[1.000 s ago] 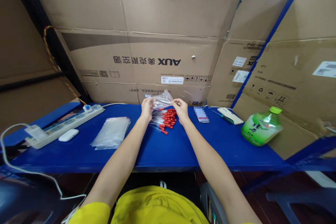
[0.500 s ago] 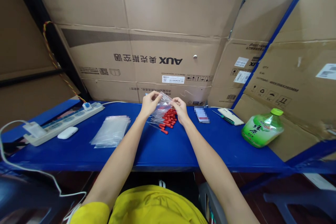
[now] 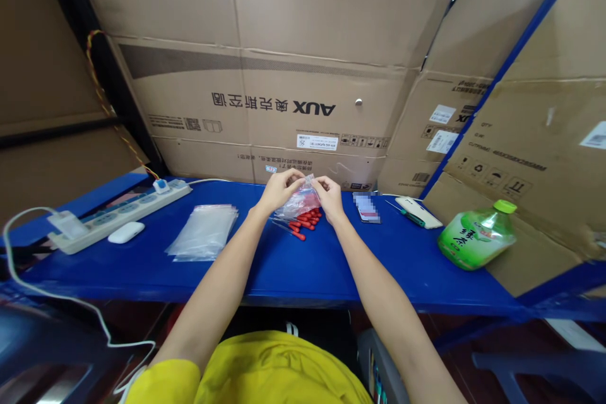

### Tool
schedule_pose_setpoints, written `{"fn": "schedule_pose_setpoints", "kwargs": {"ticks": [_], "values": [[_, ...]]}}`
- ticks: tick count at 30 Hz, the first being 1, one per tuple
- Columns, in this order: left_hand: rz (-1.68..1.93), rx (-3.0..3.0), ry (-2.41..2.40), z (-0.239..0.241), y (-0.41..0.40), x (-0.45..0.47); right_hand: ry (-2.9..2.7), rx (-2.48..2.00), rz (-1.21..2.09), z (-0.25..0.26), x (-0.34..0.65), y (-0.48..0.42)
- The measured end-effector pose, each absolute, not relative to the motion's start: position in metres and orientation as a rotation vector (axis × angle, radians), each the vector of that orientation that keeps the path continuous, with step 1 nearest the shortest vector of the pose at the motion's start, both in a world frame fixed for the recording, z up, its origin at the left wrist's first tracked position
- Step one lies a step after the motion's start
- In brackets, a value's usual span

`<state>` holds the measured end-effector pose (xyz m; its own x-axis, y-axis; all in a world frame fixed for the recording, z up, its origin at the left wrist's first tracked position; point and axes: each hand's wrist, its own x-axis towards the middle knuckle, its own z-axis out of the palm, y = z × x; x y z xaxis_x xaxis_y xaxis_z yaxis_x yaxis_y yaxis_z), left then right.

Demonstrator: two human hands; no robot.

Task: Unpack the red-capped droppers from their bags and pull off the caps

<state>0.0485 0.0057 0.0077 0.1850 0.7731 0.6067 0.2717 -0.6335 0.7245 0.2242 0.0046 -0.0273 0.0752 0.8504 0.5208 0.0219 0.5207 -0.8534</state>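
Both hands hold a clear plastic bag (image 3: 303,202) by its upper edge, over the far middle of the blue table. My left hand (image 3: 283,189) pinches the bag's left side, and my right hand (image 3: 328,194) pinches its right corner. Beneath and just in front of the bag lies a pile of thin sticks with red bulb-like ends (image 3: 305,221), partly covered by the bag. Whether any of them are inside it, I cannot tell. A stack of flat clear bags (image 3: 203,233) lies left of my left forearm.
A power strip (image 3: 123,214) and a white earphone case (image 3: 125,232) are at the left. Right of my hands lie a phone (image 3: 366,208), a green-handled screwdriver (image 3: 409,217) and a pale flat object (image 3: 426,211). A green tea bottle (image 3: 476,237) leans at the right. Cardboard (image 3: 284,76) walls the back.
My hands have come slightly closer together on the bag's edge. The bag has come lower and now covers more of the red-ended pile. The view has shifted slightly.
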Motion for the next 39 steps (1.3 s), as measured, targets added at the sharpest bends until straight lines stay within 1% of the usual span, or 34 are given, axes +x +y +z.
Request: {"fn": "schedule_pose_setpoints", "kwargs": {"ticks": [5,8,14,19,25,32,39], "values": [[1.403,1.883,1.064,0.0064,0.0096,0.047,-1.364,-0.828,0.774,-0.0289,0.224,0.0057],[1.385,1.803,1.027,0.0074,0.0086,0.0469,-1.402,-0.84,0.787,-0.0292,0.2228,0.0053],[1.427,2.047,0.947,0.0048,0.0088,0.0491,-1.428,-0.818,0.819,-0.0299,0.2212,0.0056],[1.409,2.024,0.934,0.0059,0.0072,0.0504,-1.45,-0.791,0.846,-0.0299,0.2209,0.0052],[1.351,2.162,0.942,0.0042,0.0088,0.049,-1.481,-0.753,0.831,-0.0287,0.22,0.0038],[1.294,2.148,0.947,0.005,0.0081,0.0486,-1.509,-0.754,0.81,-0.027,0.2227,0.0039],[1.342,2.057,1.03,0.0042,0.0144,0.0449,-1.511,-0.789,0.817,-0.0299,0.2219,0.0055]]}}
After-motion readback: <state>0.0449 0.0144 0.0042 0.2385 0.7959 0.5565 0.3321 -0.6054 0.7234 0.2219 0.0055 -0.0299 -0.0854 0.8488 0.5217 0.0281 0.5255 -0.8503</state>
